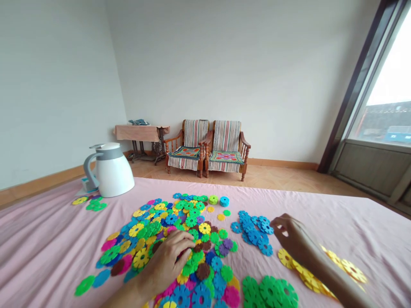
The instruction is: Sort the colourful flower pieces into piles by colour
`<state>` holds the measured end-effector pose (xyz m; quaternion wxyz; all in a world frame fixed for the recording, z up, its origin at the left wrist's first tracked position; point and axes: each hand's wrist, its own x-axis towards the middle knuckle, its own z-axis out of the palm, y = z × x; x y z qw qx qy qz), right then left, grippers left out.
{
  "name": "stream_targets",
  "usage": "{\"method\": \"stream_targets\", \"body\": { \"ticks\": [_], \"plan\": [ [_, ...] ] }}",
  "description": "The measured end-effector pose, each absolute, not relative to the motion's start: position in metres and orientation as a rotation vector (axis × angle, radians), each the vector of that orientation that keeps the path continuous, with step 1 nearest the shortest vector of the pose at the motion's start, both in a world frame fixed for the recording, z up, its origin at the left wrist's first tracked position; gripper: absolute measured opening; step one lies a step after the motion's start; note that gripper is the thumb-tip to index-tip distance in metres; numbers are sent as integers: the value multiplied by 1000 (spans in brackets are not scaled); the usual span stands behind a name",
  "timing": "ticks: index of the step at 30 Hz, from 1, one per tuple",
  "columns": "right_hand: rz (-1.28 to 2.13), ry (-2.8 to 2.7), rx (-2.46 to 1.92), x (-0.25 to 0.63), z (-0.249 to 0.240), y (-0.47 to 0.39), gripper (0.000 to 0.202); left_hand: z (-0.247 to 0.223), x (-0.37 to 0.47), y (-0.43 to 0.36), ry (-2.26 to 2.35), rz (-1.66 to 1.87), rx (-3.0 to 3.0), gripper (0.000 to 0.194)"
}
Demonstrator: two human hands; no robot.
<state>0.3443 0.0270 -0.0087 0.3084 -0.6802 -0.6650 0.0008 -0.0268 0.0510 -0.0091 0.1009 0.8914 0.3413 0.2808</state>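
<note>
My left hand (175, 252) lies over a large mixed pile of plastic snowflake building discs. Its fingers are stretched forward and a little apart, touching the discs near a brown disc (198, 247). My right hand (289, 233) is at the right edge of a group of blue discs (253, 235). Its thumb and fingers are pinched together, and what they hold, if anything, I cannot make out. Yellow discs (285, 259) are spread under and beside the right forearm. A heap of green discs (269, 293) sits at the near edge of the view.
A pink cloth (48, 256) covers the table. On its far left stands a white jug with a grey handle (114, 173), with a few discs by it. Stacked green (213, 199) and blue discs (224, 201) stand behind the pile. Two wooden armchairs (226, 145) are beyond the table.
</note>
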Motion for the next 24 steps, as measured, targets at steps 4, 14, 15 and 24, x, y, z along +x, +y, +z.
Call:
{"method": "stream_targets", "body": {
  "ticks": [4,14,15,24],
  "plan": [
    [191,-1956,-1642,263,2,32,25,-9,-26,51,1013,833,2632,22],
    [235,-2318,-1398,172,4,61,39,-7,-25,50,995,860,2720,21],
    [223,-2322,-1408,169,1,63,36,-7,-25,50,996,868,2734,21],
    [181,-2160,-1557,205,1,44,33,-11,-30,52,1110,1030,2693,17]
  ]
}}
